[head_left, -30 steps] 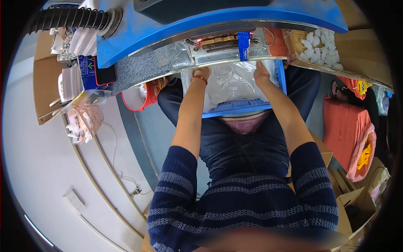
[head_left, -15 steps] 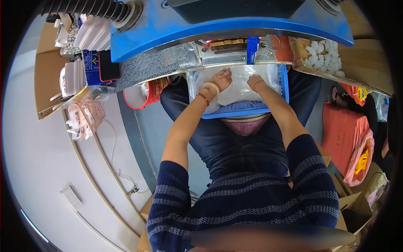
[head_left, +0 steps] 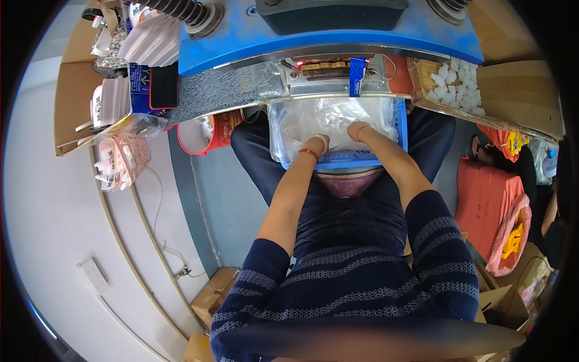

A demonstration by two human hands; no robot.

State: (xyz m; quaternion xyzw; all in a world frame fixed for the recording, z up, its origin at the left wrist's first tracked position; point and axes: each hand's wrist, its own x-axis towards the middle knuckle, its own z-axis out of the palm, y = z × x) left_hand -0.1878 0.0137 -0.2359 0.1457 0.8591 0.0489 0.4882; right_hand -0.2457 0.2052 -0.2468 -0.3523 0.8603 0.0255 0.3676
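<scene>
We see the clear plastic (head_left: 329, 114) lying crumpled inside the blue basket (head_left: 362, 163), spread almost to the basket's near edge. Both hands are down at it: the left hand (head_left: 323, 141) just inside that edge, left of the middle, the right hand (head_left: 354, 130) a little farther in. From above, we cannot tell whether the fingers are grasping the plastic or only pressing on it.

We judge that a hard pull could tear so thin a film, and a heavy push near the edge might tip the basket, since it sits between the thighs (head_left: 256, 151). The tabletop (head_left: 235, 107) hides the far edge and would block a straight lift there. A blue packet (head_left: 357, 78) overhangs the tabletop's near edge, where a raised arm might knock it. Beyond stands a blue machine (head_left: 332, 43); white pieces (head_left: 455, 87) lie toward the right end, a phone (head_left: 163, 84) toward the left.
</scene>
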